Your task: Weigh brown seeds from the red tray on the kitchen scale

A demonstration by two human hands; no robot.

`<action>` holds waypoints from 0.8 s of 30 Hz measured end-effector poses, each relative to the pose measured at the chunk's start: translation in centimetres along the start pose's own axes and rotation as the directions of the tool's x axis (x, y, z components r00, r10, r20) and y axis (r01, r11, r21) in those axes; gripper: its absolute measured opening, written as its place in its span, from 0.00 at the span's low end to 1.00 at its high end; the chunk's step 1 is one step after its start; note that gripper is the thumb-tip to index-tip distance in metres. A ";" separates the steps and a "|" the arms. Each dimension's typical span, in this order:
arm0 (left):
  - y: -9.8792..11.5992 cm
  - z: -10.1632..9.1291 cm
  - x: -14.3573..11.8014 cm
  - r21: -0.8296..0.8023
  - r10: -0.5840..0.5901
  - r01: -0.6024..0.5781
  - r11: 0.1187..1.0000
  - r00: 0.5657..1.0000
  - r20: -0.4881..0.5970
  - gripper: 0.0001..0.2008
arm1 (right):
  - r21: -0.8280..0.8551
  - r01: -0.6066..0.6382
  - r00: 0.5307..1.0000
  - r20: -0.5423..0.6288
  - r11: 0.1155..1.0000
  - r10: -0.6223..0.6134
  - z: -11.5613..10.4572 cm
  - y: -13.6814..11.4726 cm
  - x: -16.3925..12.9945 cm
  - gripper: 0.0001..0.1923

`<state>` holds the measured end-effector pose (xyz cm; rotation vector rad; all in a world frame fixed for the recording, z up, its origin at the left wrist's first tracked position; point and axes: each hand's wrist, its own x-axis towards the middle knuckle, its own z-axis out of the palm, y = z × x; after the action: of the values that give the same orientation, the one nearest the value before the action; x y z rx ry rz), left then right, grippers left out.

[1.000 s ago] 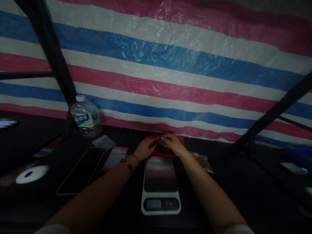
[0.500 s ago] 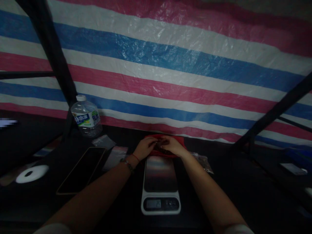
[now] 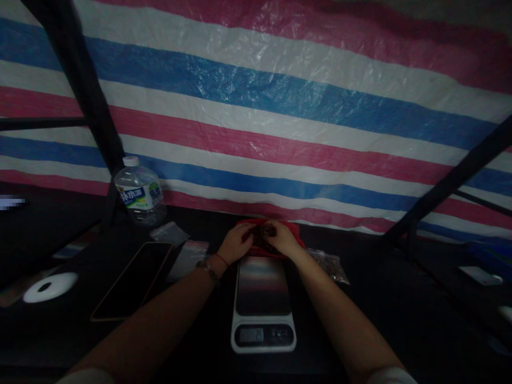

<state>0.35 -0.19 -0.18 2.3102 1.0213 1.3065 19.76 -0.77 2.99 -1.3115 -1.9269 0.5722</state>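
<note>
Behind the scale, a red bag or shallow red container (image 3: 295, 234) lies with small dark brown pieces (image 3: 262, 243) in it. At its left side, my left hand (image 3: 236, 242) has curled fingers, their tips among the brown pieces; what they grip is too dark to make out. My right hand (image 3: 283, 238) reaches in from the right, fingers bent and closed around something dark and rounded that I cannot name. Nearest to me is a white kitchen scale (image 3: 263, 341) with a dark, shiny plate, bare of any load; its display digits are too dim to read.
Left of the scale lie small clear zip bags (image 3: 187, 258), a phone (image 3: 132, 280) and a white oval object (image 3: 50, 287). A clear bottle (image 3: 140, 192) stands behind them. On the right lies a clear bag of brown bits (image 3: 332, 266). Striped sheeting (image 3: 280, 133) hangs behind.
My hands, close together over the brown pieces before, are slightly further apart. More of the dark contents shows between them. The scale and the bags have stayed in place.
</note>
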 end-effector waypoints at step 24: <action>0.3 -0.3 0.1 -0.005 -0.116 0.116 0.993 0.993 -0.027 0.19 | -0.279 0.028 0.991 0.134 0.960 0.010 -1.5 -2.5 -0.7 0.27</action>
<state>0.28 -0.30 0.22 2.2006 1.1434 1.2954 19.57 -2.47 5.50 -1.4697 -2.1860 0.4003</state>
